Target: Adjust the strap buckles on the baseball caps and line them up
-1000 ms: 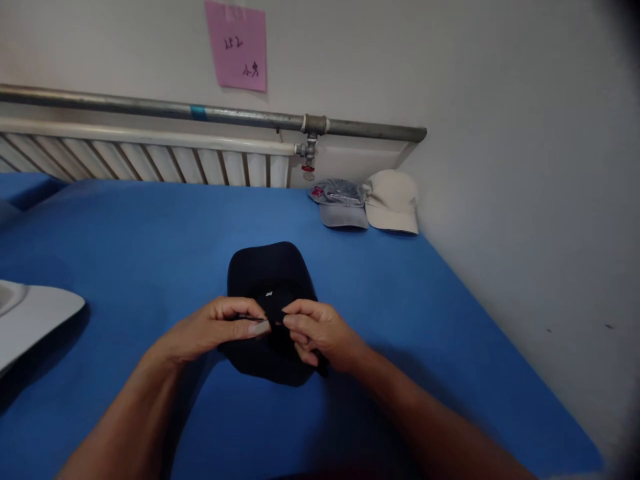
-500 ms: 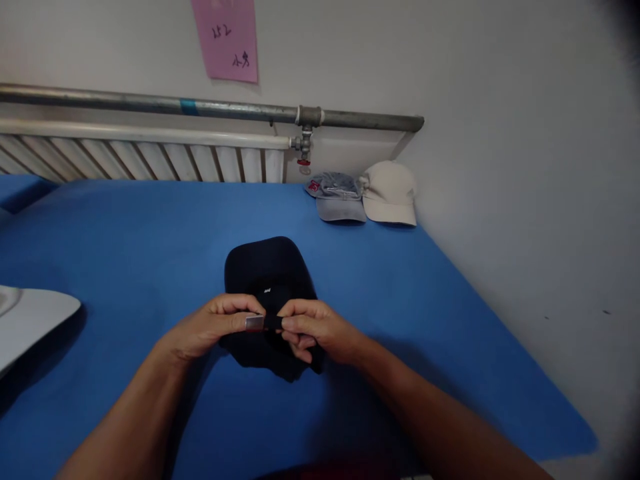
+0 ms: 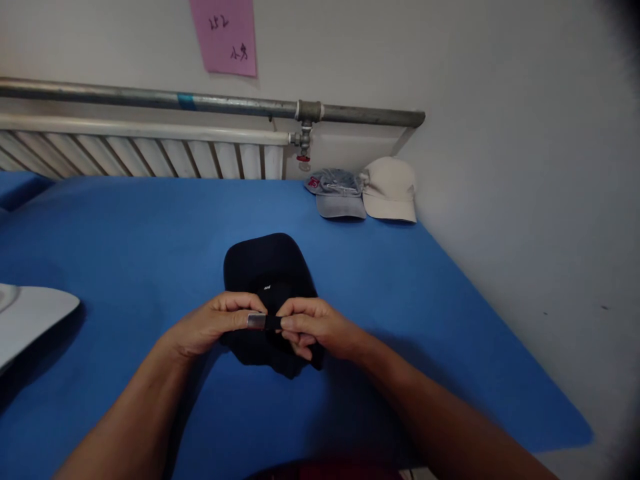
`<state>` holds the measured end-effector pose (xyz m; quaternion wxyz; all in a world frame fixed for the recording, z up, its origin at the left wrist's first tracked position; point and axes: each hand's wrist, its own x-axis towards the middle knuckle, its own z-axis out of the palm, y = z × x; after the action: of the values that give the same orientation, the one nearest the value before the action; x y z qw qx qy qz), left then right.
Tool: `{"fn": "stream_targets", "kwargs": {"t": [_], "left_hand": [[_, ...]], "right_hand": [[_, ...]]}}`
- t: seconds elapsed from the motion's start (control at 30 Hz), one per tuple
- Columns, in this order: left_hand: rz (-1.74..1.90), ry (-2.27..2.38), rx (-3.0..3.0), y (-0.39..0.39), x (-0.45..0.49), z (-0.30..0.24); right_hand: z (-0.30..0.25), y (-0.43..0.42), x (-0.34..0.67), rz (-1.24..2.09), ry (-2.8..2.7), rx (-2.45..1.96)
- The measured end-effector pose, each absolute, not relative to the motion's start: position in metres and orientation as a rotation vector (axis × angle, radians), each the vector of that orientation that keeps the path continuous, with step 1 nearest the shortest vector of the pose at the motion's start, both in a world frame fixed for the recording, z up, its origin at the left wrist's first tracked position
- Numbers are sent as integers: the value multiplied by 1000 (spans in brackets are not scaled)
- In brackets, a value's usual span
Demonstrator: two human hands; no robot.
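Dark navy fabric cap (image 3: 270, 267): rectangular silver metal buckle (image 3: 257, 321) now lies flat, seemingly fastened, pinched by fingers of left hand (image 3: 207, 325); right hand (image 3: 324, 325) pinches black fabric strap (image 3: 273, 323) beside buckle.

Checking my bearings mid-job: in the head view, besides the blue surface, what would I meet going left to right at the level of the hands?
White object at the left edge, left hand, metal clasp, black strap, right hand, wall.

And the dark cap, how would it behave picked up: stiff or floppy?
Dark cap: the brim probably holds its shape, its outline being smooth. The body likely sags, judging by its uneven lower edge. The strap should flex easily, being a narrow band.
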<state>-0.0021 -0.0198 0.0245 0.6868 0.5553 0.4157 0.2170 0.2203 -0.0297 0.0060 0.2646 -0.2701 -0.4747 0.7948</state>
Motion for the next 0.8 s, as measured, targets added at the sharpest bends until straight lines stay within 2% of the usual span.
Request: {"fn": "stream_targets", "kwargs": {"t": [0.37, 0.8], "left_hand": [[423, 929, 1269, -20, 4, 28], [376, 954, 1218, -22, 6, 30]], "right_hand": [[6, -32, 219, 2169, -1262, -731], [11, -36, 214, 1962, -1184, -833]]}}
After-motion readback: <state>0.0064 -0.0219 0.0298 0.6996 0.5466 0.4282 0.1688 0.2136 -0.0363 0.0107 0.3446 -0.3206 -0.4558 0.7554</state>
